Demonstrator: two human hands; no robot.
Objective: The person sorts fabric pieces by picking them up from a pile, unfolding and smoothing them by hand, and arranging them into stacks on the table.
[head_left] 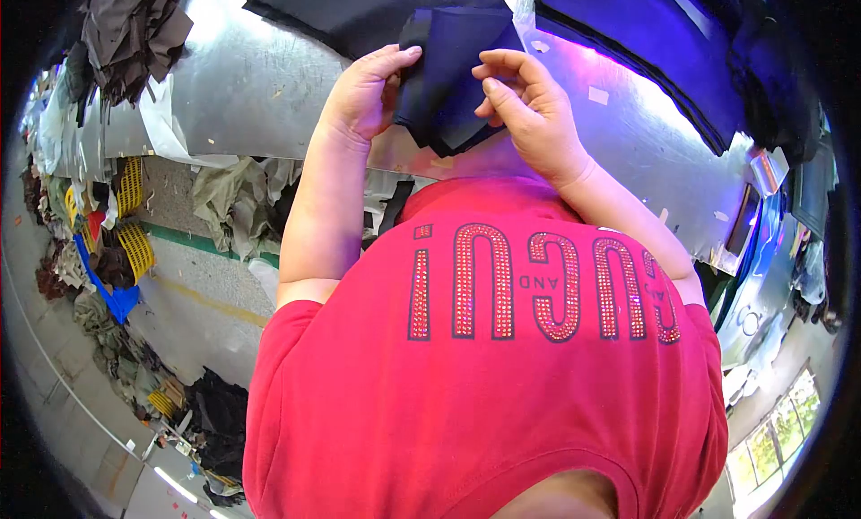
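My left hand (pixel 369 90) is closed around the left edge of a black fabric piece (pixel 448 75), its thumb lying on top and the other fingers partly hidden. The piece looks folded or layered, with pointed lower corners hanging over the near side of a metal table (pixel 269 98). Close to the fabric's right edge is my right hand (pixel 531 111), fingers bent but apart, with nothing visible between thumb and fingertips. Whether those fingertips touch the cloth I cannot tell. Beyond the hands, a larger sheet of black fabric (pixel 350 17) lies on the tabletop.
A thick stack of dark fabric (pixel 646 44) covers the table's right side under bluish light. Dark crumpled cloth (pixel 134 35) lies at the far left. Below the table edge are grey-green scraps (pixel 235 201) and yellow baskets (pixel 134 250). Small paper bits (pixel 598 95) dot the metal.
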